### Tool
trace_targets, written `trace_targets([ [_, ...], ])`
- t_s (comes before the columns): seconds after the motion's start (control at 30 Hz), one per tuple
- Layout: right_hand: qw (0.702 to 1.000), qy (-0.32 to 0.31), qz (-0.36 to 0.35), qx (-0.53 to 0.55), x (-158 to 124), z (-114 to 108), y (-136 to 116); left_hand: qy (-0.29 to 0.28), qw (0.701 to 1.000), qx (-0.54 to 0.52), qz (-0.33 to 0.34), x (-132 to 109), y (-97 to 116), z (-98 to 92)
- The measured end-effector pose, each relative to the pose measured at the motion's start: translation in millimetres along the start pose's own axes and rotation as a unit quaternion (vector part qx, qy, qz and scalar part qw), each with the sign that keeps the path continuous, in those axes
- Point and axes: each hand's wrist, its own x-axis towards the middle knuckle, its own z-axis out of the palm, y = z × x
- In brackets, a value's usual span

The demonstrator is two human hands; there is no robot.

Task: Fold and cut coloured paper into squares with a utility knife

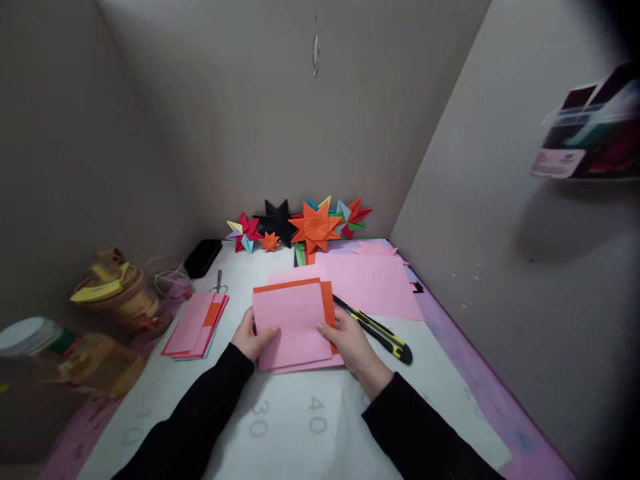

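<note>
Between my two hands is a small stack of pink and orange paper sheets [295,323], raised toward me and slightly fanned. My left hand [250,337] grips its left edge, thumb on the front pink sheet. On the right side my right hand [353,343] pinches the edge, its thumb on the front and its fingers behind. A black and yellow utility knife [385,333] lies just right of my right hand. Beyond it is a large pink sheet [375,283]. Left of my left hand rests a pile of cut pink, orange and red papers [193,327].
Small scissors [219,283] and a black phone [203,257] lie at the back left. Folded paper stars [316,230] stand along the back wall. A jar [95,357] and a brown pot [120,293] stand at left. A numbered white mat [280,433] covers the table.
</note>
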Motion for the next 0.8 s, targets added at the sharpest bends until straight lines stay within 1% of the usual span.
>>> trace_targets([
  [0.07,0.999,0.001,-0.034,0.007,0,0,-1,-0.01,0.997,-0.08,-0.008,-3,8,1.3],
  [0.13,0.998,0.003,-0.055,0.002,-1,1,-2,-0.053,0.989,-0.131,-0.049,-8,14,3.4],
  [0.17,0.998,0.003,-0.066,-0.006,-2,3,-2,-0.072,0.986,-0.132,-0.067,-11,17,4.4],
  [0.2,0.997,0.001,-0.08,-0.015,-3,4,-2,-0.08,0.987,-0.118,-0.072,-14,20,5.0],
  [0.23,0.995,-0.003,-0.097,-0.026,-4,6,-3,-0.078,0.991,-0.091,-0.061,-17,23,5.0],
  [0.3,0.991,-0.01,-0.125,-0.048,-6,11,-3,-0.07,0.997,-0.023,-0.012,-19,29,2.8],
  [0.37,0.986,-0.019,-0.151,-0.066,-7,14,-2,-0.079,0.996,0.036,0.038,-18,36,-1.9],
  [0.4,0.984,-0.022,-0.162,-0.071,-7,15,-1,-0.087,0.993,0.059,0.051,-16,38,-4.7],
  [0.47,0.981,-0.022,-0.176,-0.074,-7,16,2,-0.117,0.987,0.099,0.048,-12,40,-9.2],
  [0.53,0.983,-0.012,-0.167,-0.079,-6,17,7,-0.138,0.983,0.115,0.031,-9,40,-10.6],
  [0.6,0.984,0.002,-0.15,-0.096,-7,18,10,-0.132,0.986,0.101,0.031,-9,39,-9.4],
  [0.67,0.983,0.011,-0.149,-0.108,-7,19,12,-0.127,0.987,0.09,0.04,-8,39,-8.2],
  [0.8,0.98,0.01,-0.168,-0.102,-8,20,9,-0.187,0.974,0.122,0.027,-4,38,-10.5],
])
